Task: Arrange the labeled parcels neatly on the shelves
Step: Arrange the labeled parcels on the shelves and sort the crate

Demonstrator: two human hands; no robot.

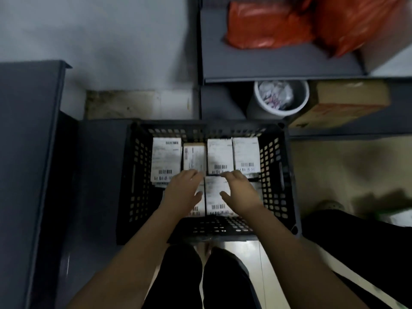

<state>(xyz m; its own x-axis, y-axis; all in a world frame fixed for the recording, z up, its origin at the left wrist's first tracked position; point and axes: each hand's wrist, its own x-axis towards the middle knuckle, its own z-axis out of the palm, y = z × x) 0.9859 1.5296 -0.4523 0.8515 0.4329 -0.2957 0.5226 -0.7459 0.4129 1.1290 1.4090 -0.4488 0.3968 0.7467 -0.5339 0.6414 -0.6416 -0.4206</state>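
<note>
Looking straight down, the nearest thing is the person's legs (200, 282) in black trousers, standing on pale floor tiles (252, 259) right up against a black plastic crate (287, 175). Both bare arms reach forward into it.

The left hand (182, 190) and right hand (239, 192) hang over the front of the crate, palms down, fingers loose and a bit bent, thumbs sticking out toward each other. Neither one has closed round anything as far as I can see. They sit either side of the front middle parcel (216, 195), a box with a white label and a barcode at its near end, lying flat in the crate. It's too blurry to tell whether any fingertip actually touches it. One more box is mostly hidden under the left hand.

Just past the fingers are the back-row parcels (220, 156), four of them side by side against the far wall of the crate, labels facing up, the second from the left a bit smaller than the others.

A tall grey shelf unit (29, 152) runs along the left side, just beside the crate.

Further off, low down behind the crate, there's a grey bin (258, 103) stuffed with crumpled paper, and a cardboard box (347, 103) just to its right. Above those is a grey shelf (278, 65) with two orange plastic bags (267, 25) on it, leaning into each other near the back.
</note>
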